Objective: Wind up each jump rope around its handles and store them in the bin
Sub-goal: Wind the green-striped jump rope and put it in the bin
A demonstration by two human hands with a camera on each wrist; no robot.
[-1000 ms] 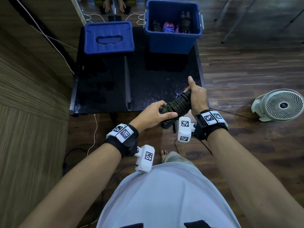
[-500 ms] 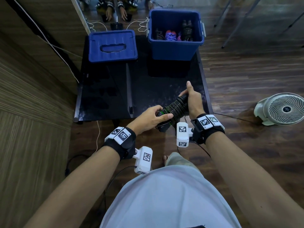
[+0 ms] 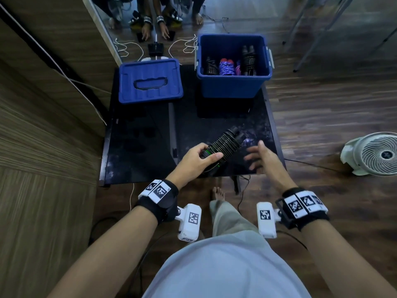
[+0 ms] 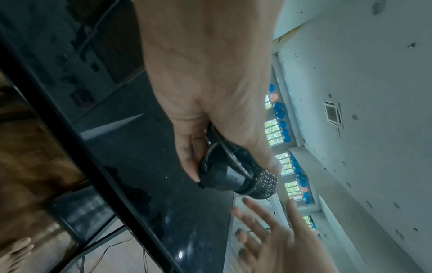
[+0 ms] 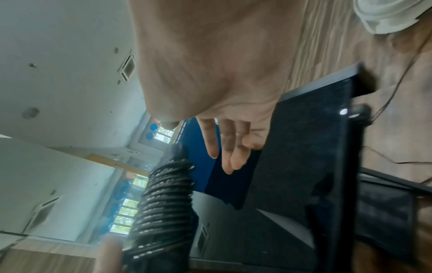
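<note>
Left grip [image 3: 194,159] clasps the wound black jump rope bundle [image 3: 223,145] above the desk's [image 3: 139,147] near edge; right grip [image 3: 261,158] released beside it.

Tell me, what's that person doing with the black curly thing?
It's a jump rope, wound around its own handles. The left hand grips one end of it over a black table. The right hand is open beside it, holding nothing. A blue bin at the far end already holds a few wound ropes, and its lid lies next to it.
</note>
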